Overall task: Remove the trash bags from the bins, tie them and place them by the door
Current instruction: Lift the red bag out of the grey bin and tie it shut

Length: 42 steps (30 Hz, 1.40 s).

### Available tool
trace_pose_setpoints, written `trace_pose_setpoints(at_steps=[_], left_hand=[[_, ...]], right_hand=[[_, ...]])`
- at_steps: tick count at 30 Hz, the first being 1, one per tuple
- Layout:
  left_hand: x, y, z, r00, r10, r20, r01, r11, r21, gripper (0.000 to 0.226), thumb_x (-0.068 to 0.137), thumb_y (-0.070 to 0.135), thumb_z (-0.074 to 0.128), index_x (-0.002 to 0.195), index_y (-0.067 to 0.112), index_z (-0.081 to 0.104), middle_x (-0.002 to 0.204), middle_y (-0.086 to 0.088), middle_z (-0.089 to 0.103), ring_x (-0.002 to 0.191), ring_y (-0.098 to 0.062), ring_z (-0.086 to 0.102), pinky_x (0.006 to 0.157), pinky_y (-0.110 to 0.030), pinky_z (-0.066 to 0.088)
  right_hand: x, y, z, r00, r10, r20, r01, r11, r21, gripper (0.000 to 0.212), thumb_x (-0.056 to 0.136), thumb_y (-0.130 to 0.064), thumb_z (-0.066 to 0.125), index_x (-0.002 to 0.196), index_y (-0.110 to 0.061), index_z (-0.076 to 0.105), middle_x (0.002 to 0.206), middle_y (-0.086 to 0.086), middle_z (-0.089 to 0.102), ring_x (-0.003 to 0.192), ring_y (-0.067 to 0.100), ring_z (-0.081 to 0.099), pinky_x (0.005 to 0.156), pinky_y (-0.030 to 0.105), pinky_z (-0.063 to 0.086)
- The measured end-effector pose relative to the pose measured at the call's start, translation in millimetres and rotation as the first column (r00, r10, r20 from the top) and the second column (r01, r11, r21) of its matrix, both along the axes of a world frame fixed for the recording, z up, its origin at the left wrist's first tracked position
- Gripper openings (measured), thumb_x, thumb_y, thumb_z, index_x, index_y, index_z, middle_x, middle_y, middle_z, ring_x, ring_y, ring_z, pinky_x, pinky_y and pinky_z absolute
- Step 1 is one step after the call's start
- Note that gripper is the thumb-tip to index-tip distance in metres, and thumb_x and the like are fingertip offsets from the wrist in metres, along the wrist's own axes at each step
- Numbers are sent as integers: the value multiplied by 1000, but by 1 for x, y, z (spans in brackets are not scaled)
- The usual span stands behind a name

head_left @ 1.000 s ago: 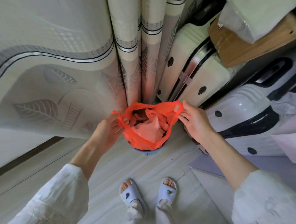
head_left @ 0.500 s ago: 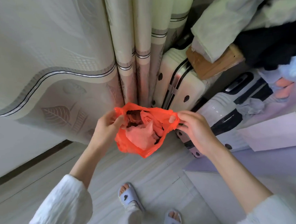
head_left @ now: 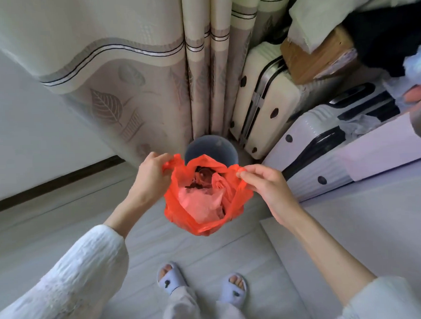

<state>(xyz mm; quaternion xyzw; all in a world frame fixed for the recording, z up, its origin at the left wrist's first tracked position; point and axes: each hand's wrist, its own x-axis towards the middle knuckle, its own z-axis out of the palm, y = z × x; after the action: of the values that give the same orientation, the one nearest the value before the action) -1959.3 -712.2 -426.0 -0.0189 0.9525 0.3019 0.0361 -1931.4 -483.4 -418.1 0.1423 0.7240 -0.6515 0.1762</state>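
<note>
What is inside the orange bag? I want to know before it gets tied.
The orange bag holds crumpled pinkish plastic or paper and some dark scraps near the top. Whatever lies beneath them is covered.

Soft even daylight, faint shadows, wide-angle bending (strongest at edges)

— What are you standing on?

— You are standing on a pale wood-grain floor (head_left: 61, 225), with a dark baseboard (head_left: 54, 182) running along the white wall (head_left: 12, 125) to your left.

— And ahead of you?

— A cream curtain (head_left: 127, 73) with a leaf pattern is hanging to the floor. Beside it a cream suitcase (head_left: 265, 102) is standing upright, and a white suitcase (head_left: 326, 148) is lying next to it. A cardboard box (head_left: 318, 56) is resting on top, under soft daylight.
</note>
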Motion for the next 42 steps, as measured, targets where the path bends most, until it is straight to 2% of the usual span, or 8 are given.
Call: trace_pose_setpoints(at_steps=[6,11,16,21,29,32,37,42], left_hand=[[56,-11,-50,984,-52,168,54,998,-9,25,89,2,44,103,2,64,92,-22,57,99,-36,51,74,-31,33],[99,-20,-114,965,-111,239,109,994,22,25,91,7,44,103,6,65,101,-21,60,102,-36,53,84,-33,41],[133,-26,-169,982,-112,154,108,994,34,21,91,13,48,98,2,64,93,-20,60,91,-38,55,77,-33,38],[149,-31,-213,996,-77,53,73,994,83,17,89,13,52,86,-2,58,79,-6,48,75,-22,41,62,-19,22],[140,-5,-308,984,-60,-168,92,978,188,12,88,14,53,81,5,57,88,-5,43,76,-17,46,70,-15,31],[128,2,-343,965,-36,-260,107,959,261,13,86,21,54,82,10,61,96,-1,44,93,-13,46,83,-17,38],[94,16,-395,962,114,-248,81,749,658,12,89,21,54,80,29,54,91,3,57,87,-8,54,75,-21,42],[70,37,-428,923,262,-281,84,577,813,2,91,24,51,92,24,54,82,3,58,74,-9,51,71,-26,44]], right_hand=[[59,-10,-61,997,-26,77,20,997,74,6,83,-17,66,87,-14,69,98,10,66,89,16,61,91,35,49],[109,-26,-122,995,-54,83,40,986,160,10,86,-14,62,94,-12,67,108,16,64,94,19,60,97,38,48],[141,-34,-169,990,-143,12,139,976,166,8,87,-8,59,87,-13,65,111,10,61,90,16,58,97,42,47],[150,-28,-208,998,-56,-33,59,992,109,13,90,-8,54,91,-9,67,121,-8,56,110,2,53,85,3,40],[123,-26,-288,970,-53,-236,65,997,44,12,88,-10,58,87,-20,65,79,-4,63,66,1,57,59,7,42],[107,-21,-323,920,89,-381,-10,979,202,20,86,-7,60,86,-26,63,88,-12,65,79,-1,60,79,13,46],[67,-8,-386,811,182,-556,-31,962,270,40,85,-2,60,114,-29,56,109,-4,61,95,-1,59,93,13,44],[44,1,-437,739,128,-661,36,973,228,37,83,-8,65,110,-30,53,106,-19,58,95,-16,56,91,5,42]])
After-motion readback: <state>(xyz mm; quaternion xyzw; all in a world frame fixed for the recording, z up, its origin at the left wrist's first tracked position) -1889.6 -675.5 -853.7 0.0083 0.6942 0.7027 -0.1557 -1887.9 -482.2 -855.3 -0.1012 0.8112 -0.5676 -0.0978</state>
